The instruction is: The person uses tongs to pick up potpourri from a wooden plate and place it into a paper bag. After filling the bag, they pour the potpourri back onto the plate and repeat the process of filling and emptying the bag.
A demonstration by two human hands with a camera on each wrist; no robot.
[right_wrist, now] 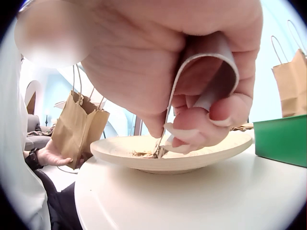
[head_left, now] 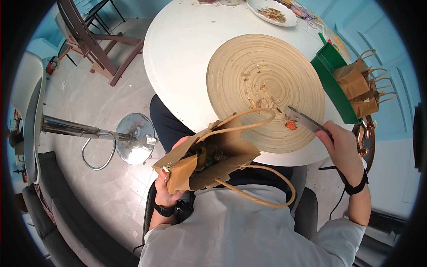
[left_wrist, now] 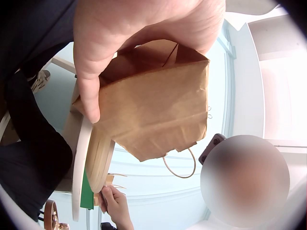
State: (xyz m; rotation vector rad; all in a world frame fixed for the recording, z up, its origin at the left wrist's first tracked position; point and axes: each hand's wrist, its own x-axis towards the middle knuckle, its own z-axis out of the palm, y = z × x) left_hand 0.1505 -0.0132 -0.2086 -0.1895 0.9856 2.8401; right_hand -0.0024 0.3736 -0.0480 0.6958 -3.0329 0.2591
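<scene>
Brown paper bag (left_wrist: 156,108), standing off the table (head_left: 178,58) in front of its near edge, mouth upward and spread, both cord handles splayed outward. The left hand (left_wrist: 144,24) grips it low down, fingers bent about the walls; some dark contents show inside but cannot be made out.

The right hand (head_left: 343,146) is curled closely round a pair of metal tongs (head_left: 307,121), whose folded end shows in the right wrist view. Their tips point down into the round wooden dish (head_left: 224,71), right of its centre. Dry scraps (head_left: 266,95) lie around the middle; an orange-red piece (head_left: 291,125) lies toward the dish's near right rim, just beside the tips. Whether the tips touch it cannot be told.

At the table's right edge stands a green box (head_left: 328,86) with further bags (head_left: 356,82); at the far edge, a white plate (head_left: 290,20) of scraps.

The step in hand appears to be picking pieces from the dish for the bag. The next move would call for closing the tips on one piece, lifting it clear of the rim and keeping the bag's mouth wide, its nearer handle out of the path.
</scene>
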